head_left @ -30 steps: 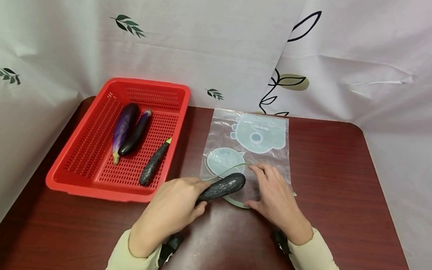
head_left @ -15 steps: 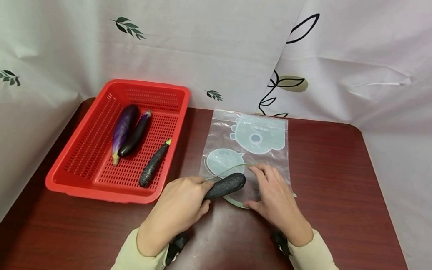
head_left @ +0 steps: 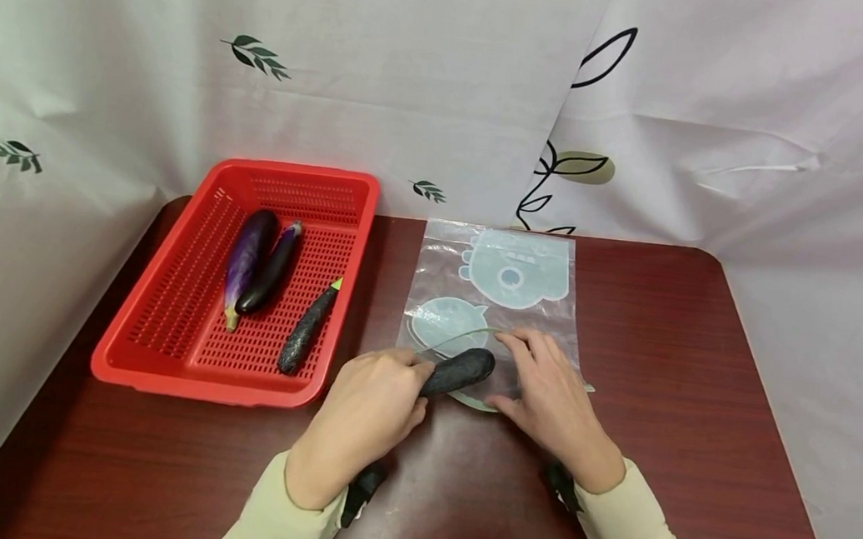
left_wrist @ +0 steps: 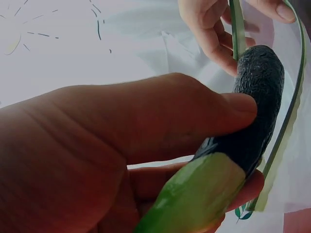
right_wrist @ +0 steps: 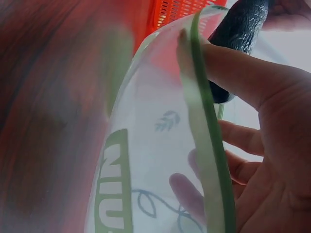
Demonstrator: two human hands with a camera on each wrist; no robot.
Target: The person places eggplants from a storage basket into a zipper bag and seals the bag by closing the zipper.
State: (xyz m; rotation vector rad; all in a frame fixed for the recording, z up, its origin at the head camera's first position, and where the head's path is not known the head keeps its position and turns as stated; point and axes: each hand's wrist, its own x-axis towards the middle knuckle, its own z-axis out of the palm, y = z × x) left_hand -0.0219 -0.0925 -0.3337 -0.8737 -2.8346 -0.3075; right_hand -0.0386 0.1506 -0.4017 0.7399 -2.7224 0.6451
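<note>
My left hand (head_left: 373, 403) grips a dark, wrinkled vegetable with a green stem end (left_wrist: 197, 187), its thumb (left_wrist: 226, 109) lying along the dark body. The rounded dark tip (head_left: 465, 368) points at the mouth of a clear zip bag (head_left: 440, 258) with pale blue cartoon prints. My right hand (head_left: 550, 395) is at that mouth, thumb and fingers spread apart against its two green zip strips (right_wrist: 206, 104), so the mouth gapes. Its fingertips (right_wrist: 187, 194) show through the film in the right wrist view.
A red perforated basket (head_left: 363, 215) stands at the left. In it lie two purple eggplants (head_left: 247, 261) and another dark wrinkled vegetable with a green tip (head_left: 307, 328). Everything is on a dark red wooden table (head_left: 666, 353), with white patterned cloth (head_left: 385, 74) behind and at both sides.
My left hand has moved a little to the right, carrying the dark vegetable slightly farther toward the bag's mouth. My right hand and the basket have stayed put.
</note>
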